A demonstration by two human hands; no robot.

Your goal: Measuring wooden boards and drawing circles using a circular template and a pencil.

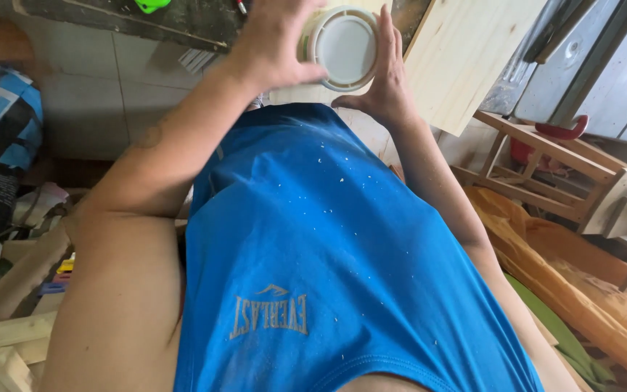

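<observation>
The camera is looking steeply down the person's own chest, so most of the view is being filled by a blue sleeveless shirt dusted with pale specks that look like sawdust. That shirt is hiding whatever is lying directly below the hands, and the top edge of the view is cutting off the fingertips of the left hand.

Both hands are raised in front of the chest, gripping a round white plastic container. The left hand is wrapping around its left side, fingers curled over the rim; the right hand is pressing against its right side with the palm and the fingers laid along the wall. Only the flat circular end is facing the camera, smooth in the middle with a ribbed, stepped ring around it. Whether this end is a lid or a base is hard to tell, and the body behind it is hidden by the hands.

Just behind the container, a pale pine board with visible straight grain is slanting towards the upper right. Further right, a small frame of light wooden slats is standing beside orange cloth. On the left, rough offcuts of wood are piling up, blurred and partly cut off by the lower edge.
</observation>
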